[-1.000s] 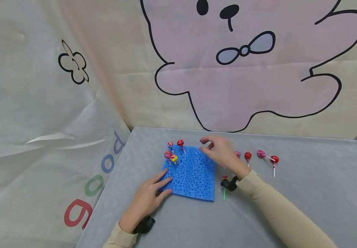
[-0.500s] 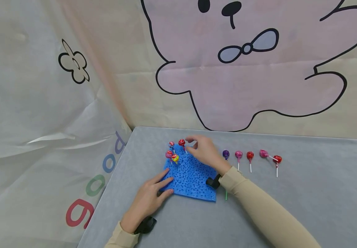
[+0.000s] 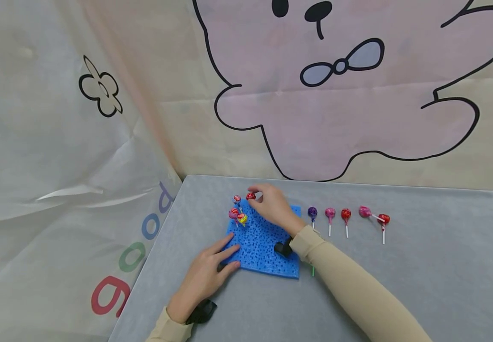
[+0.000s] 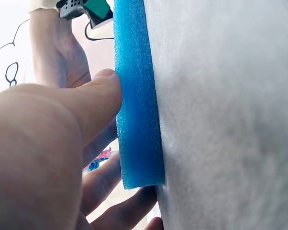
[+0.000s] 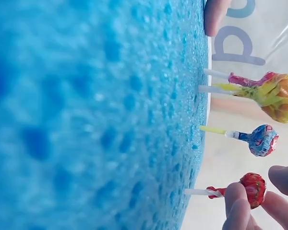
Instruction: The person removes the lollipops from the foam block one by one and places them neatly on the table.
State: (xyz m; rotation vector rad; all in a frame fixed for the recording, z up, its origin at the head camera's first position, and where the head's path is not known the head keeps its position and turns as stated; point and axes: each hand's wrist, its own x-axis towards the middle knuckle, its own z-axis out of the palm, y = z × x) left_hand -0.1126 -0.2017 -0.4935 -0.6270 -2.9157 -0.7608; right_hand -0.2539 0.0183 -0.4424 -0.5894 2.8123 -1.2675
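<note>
Fingers [image 5: 237,203] of the right hand [image 3: 272,209] pinch a red lollipop [image 5: 252,188] planted in the blue foam block [image 3: 263,247]; left hand [image 3: 205,275] presses it flat.

Lollipop [image 3: 251,195] between right fingertips [image 3: 258,199] above sponge [image 3: 263,247], three lollipops [image 3: 237,213] just left, five more [image 3: 346,216] right on table [image 3: 421,266].

1. Left hand [image 3: 205,273]: lies flat at the near left, palm down, fingers straight and spread.
2. Right hand [image 3: 273,207]: extended to the far side, fingertips [image 5: 237,201] and thumb pinched together.
3. Both forearms: sleeved, wrists banded.
</note>
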